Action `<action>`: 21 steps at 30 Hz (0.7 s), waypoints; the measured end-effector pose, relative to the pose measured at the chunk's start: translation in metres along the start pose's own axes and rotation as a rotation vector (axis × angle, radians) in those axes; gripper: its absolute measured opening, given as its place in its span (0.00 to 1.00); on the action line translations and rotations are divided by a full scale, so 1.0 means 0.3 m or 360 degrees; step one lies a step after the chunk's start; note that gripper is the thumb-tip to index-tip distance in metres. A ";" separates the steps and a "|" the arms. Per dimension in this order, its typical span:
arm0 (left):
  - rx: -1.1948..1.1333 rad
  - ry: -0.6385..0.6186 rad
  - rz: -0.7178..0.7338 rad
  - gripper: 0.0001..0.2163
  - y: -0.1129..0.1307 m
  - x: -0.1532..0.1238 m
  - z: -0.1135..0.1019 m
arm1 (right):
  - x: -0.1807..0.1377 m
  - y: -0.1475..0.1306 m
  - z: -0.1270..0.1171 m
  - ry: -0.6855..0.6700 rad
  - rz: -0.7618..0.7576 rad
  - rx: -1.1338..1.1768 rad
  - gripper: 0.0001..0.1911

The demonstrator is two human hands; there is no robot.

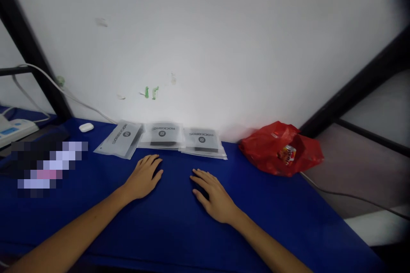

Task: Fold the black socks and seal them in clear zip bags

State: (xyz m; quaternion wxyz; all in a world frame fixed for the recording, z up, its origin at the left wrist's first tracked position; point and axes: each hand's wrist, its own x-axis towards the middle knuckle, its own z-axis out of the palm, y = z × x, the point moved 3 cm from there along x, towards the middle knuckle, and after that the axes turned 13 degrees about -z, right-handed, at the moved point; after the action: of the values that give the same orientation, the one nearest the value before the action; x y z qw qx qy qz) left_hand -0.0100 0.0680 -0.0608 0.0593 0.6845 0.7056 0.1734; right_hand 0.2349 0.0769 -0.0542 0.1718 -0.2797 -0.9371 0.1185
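My left hand (pixel 144 176) lies palm down on the blue table (pixel 166 230), fingers stretched out, holding nothing. My right hand (pixel 214 194) rests flat a little to its right, fingers spread and empty too. Just beyond my fingertips, against the white wall, three grey plastic packets are lined up: one angled at the left (pixel 120 138), one in the middle (pixel 162 135) and a stack at the right (pixel 203 142). Neither hand touches them.
A crumpled red plastic bag (pixel 282 148) sits at the right near the table's edge. A small white earbud case (pixel 86 127) lies at the back left, with a white cable (pixel 73 98) along the wall. Black frame bars slant at both sides.
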 end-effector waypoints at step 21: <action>0.0103 0.0114 0.0128 0.18 0.002 -0.003 -0.014 | 0.009 0.011 0.000 0.0143 -0.0104 -0.0121 0.18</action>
State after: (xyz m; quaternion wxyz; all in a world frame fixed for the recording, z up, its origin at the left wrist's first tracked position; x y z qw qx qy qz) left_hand -0.0107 0.0666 -0.0570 0.0049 0.7072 0.6845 0.1772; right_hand 0.2345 0.0811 -0.0545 0.2068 -0.2604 -0.9409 0.0645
